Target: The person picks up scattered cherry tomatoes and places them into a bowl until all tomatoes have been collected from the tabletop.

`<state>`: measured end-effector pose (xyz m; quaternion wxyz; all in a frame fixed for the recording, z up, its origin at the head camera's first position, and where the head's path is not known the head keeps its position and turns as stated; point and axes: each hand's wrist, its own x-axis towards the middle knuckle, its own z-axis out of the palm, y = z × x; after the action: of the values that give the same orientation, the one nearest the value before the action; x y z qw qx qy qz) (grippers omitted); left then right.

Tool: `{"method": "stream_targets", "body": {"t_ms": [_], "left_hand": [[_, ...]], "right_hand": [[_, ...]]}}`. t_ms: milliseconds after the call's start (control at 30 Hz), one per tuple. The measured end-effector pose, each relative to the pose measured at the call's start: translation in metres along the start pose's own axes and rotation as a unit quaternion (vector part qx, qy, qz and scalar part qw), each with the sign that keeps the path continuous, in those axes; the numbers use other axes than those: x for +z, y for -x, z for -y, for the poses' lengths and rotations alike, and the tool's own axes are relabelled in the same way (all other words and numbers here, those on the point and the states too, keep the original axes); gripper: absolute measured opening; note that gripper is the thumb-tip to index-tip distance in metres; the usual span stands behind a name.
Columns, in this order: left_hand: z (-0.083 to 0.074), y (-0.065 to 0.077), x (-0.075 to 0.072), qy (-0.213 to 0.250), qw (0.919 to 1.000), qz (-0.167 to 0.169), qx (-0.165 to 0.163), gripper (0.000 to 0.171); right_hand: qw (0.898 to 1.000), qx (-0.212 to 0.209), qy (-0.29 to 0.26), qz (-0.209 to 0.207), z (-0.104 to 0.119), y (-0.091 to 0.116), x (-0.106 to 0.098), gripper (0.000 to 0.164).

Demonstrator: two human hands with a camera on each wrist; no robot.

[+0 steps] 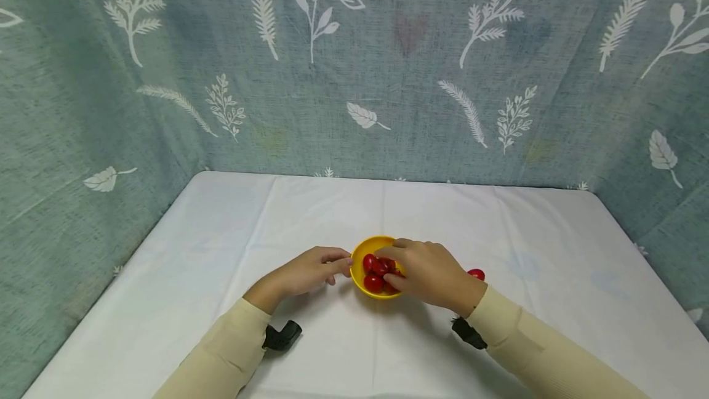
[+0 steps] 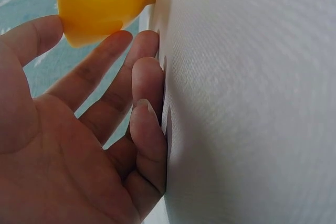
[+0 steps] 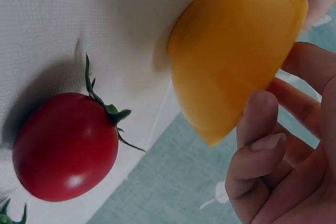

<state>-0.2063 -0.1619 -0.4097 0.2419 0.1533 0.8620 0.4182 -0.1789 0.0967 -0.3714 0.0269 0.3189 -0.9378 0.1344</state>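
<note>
A yellow bowl (image 1: pixel 357 273) with several red cherry tomatoes (image 1: pixel 373 282) in it stands upright on the table. The left hand (image 1: pixel 310 271) is at the bowl's left side; in the left wrist view its thumb and index fingertip touch the outside of the bowl (image 2: pixel 100 3), the other fingers loosely bent by the cloth. The right hand (image 1: pixel 429 273) reaches over the right rim, thumb and fingers among the tomatoes. Whether they pinch one is hidden. In the right wrist view, its outer fingers (image 3: pixel 258 116) bend beside the bowl. A cherry tomato with a green stem (image 3: pixel 68 148) lies nearby.
White cloth covers the table (image 1: pixel 310 208). Another green stem (image 3: pixel 11 214) shows at the lower left corner of the right wrist view. A patterned green-blue curtain (image 1: pixel 332 91) encloses the table's back and sides. Dark wrist straps (image 1: pixel 282 335) are at both sleeves.
</note>
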Motion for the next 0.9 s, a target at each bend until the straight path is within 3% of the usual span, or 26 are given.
{"method": "stream_targets", "body": {"t_ms": [300, 633, 900], "left_hand": [[-0.002, 0.0, 0.0, 0.003, 1.0, -0.003, -0.007, 0.037], [-0.002, 0.001, 0.0, 0.003, 1.0, -0.002, -0.002, 0.037], [0.0, 0.001, 0.0, 0.003, 1.0, -0.004, -0.004, 0.037]], "right_hand": [[0.999, 0.025, -0.024, -0.024, -0.01, 0.02, -0.01, 0.04], [0.998, 0.015, -0.01, -0.068, -0.024, 0.044, -0.008, 0.04], [0.997, 0.062, -0.015, -0.049, -0.032, 0.058, -0.008, 0.04]]}}
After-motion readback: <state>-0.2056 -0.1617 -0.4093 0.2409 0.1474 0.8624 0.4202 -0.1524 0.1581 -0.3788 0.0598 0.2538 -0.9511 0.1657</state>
